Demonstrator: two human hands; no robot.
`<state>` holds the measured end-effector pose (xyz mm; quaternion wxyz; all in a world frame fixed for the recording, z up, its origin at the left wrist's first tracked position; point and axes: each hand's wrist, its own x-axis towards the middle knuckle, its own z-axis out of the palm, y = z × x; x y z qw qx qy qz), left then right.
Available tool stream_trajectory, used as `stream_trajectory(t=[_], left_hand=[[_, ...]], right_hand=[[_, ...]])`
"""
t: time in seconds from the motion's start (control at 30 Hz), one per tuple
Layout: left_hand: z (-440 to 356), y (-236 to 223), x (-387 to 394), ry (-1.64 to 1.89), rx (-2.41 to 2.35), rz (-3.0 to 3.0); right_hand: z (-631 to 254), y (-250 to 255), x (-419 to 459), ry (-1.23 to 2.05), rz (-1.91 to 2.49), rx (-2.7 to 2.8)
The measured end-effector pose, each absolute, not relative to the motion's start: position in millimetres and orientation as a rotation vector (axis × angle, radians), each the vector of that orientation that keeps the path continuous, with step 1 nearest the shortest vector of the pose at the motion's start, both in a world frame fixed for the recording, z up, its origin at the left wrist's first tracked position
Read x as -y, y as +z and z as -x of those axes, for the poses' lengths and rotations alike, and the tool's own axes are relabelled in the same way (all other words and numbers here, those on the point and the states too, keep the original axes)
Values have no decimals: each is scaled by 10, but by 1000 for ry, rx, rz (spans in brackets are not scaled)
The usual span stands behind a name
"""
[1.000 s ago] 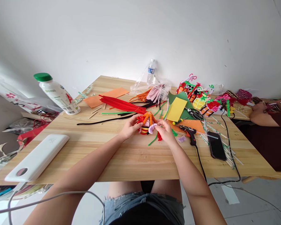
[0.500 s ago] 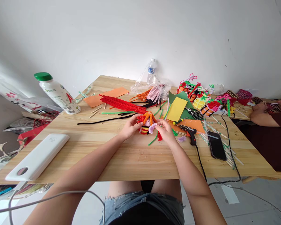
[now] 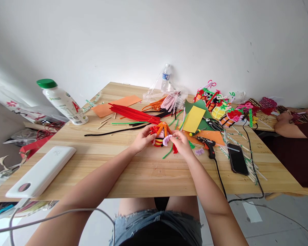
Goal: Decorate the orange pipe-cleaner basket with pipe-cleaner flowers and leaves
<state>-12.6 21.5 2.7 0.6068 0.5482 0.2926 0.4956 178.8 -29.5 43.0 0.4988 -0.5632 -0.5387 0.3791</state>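
Observation:
A small pipe-cleaner basket [image 3: 159,141], striped yellow and black with an orange handle and red trim, sits on the wooden table [image 3: 154,177] in front of me. Its left side is gripped by my left hand [image 3: 142,139], thumb toward the front. My right hand [image 3: 181,141] pinches a curled lilac pipe-cleaner piece [image 3: 166,139] against the basket's right front. Close to my right hand lie a second lilac curl [image 3: 199,151], a red piece [image 3: 175,149] and a green piece [image 3: 191,145]. The basket's back is hidden.
A hot glue gun [image 3: 207,145], a phone [image 3: 237,160] and scissors [image 3: 214,124] lie to the right, with finished baskets [image 3: 228,116] behind. Red pipe cleaners [image 3: 133,113] stretch behind my hands. A white bottle [image 3: 64,102] and power bank [image 3: 41,172] stand left. A co-worker's arm [image 3: 290,126] rests far right.

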Motion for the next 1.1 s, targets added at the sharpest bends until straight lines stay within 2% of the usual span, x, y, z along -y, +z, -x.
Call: stream_trajectory(t=[0.53,0.9,1.0,1.1], left_hand=[[117,45,-193,1171,-671,-1337],[146,26,-152,1169,-782,-1623],[136,85,-120,1291,-830,-1688],[133,242,-4,1589,-1009,-1778]], right_hand=[[-1836,397,269,964,1361,1285],[-1871,376,246,959,1337,1275],[-1867,443,276,872,1319,1237],[-1847,558,357,815,1273,1207]])
